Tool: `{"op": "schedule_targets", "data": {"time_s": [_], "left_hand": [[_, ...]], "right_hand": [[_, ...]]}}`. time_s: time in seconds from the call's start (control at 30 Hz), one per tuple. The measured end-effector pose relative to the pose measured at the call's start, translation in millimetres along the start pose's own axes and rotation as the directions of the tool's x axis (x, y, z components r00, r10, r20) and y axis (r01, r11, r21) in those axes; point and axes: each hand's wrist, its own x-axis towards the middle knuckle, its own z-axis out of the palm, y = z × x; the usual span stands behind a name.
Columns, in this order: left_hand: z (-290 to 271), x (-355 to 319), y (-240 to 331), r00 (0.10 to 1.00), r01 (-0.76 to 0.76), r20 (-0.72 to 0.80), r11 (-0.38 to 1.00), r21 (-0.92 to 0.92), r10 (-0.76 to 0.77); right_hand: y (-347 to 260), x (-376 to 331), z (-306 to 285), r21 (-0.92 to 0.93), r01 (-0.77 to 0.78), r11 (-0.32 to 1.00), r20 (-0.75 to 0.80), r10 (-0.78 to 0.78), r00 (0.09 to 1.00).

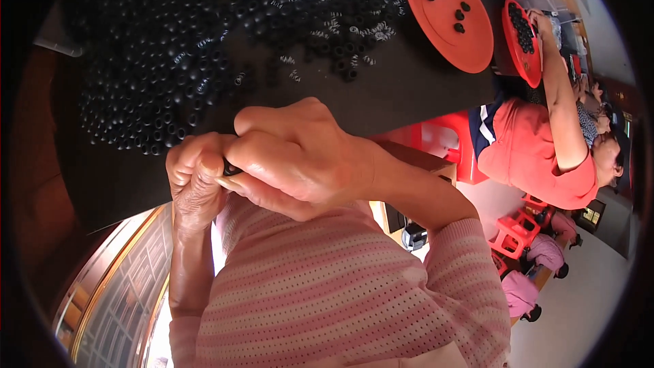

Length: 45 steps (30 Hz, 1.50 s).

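Several people point(547, 253) fill the bright room point(579, 307), one in a coral shirt point(535, 153) reaching toward a far tray. Nearer, the dark table point(402, 92) bears a red plate point(436, 24), a heap of black caps point(143, 82) and loose springs point(287, 60). By its near edge, the left hand point(197, 172) and right hand point(300, 157) meet, pinching a small black piece point(232, 169) between them; it touches both, neither hand nearer, its long axis too covered to tell.

- I see small parts point(150, 68) heaped on the left of the table point(395, 88).
- Springs point(288, 60) lie among them, mostly rightward.
- Right of these, I see a plate point(446, 35) holding parts.
- Farther right sits a second loaded plate point(533, 71).
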Motion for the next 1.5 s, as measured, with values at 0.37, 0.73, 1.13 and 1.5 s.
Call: {"op": "schedule_targets", "data": {"time_s": [0.37,0.73,1.13,1.5], "left_hand": [[16.3,14.1,0.1,0.989,-0.089,0.125,0.991,0.096,0.077],[17.2,14.1,5.7,0.986,-0.101,0.152,0.971,0.219,0.068],[19.8,13.5,2.5,0.979,-0.131,0.187,0.945,0.298,0.076],[10.7,18.7,10.9,0.957,-0.125,0.289,0.933,0.336,0.024]], "right_hand": [[-3.1,-19.0,-124.5,-0.557,-0.465,0.688,-0.352,0.311,0.883],[11.8,-32.1,-194.7,-0.293,-0.716,0.633,-0.490,0.544,0.681],[42.8,45.6,-64.9,-0.571,-0.250,0.782,0.311,0.488,0.816],[76.9,87.7,-63.6,-0.740,-0.053,0.671,0.358,0.459,0.813]]}}
